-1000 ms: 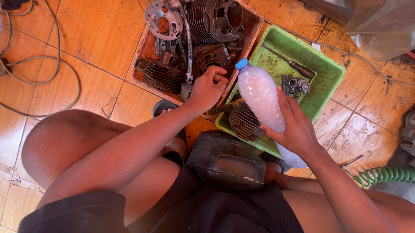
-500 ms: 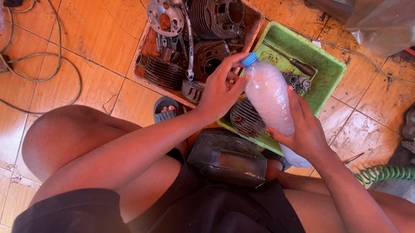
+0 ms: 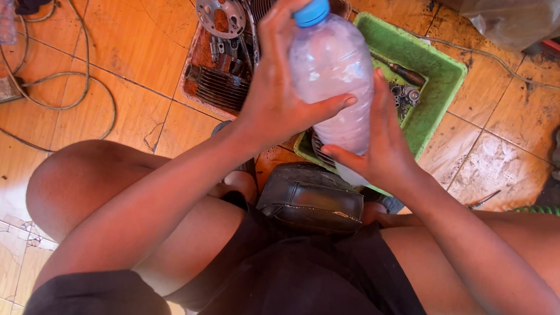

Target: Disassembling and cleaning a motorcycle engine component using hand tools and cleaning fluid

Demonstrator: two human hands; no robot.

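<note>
plastic bottle [image 3: 333, 84] upper centre, long axis upright, blue cap [image 3: 312, 9] top | left hand [image 3: 276, 94] fingers wrapped just below cap, nearer it | right hand [image 3: 381, 149] fingers cupping lower body | green tray [image 3: 447, 76] behind

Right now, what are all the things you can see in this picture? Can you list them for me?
Plastic bottle: one, cloudy clear with a blue cap, held up in both hands.
Green tray: one, on the floor behind the bottle, small metal parts inside.
Brown tray: one, rusty, on the floor left of the green one, holding finned grey engine parts.
Round metal plate: one, grey with holes, at the top of the brown tray.
Black pouch: one, between the knees.
Cables: a few, pale, looped on the orange tiled floor at left.
Green coiled hose: one, right edge.
Left hand: wrapped around the bottle's upper part.
Right hand: gripping the bottle's lower part.
</note>
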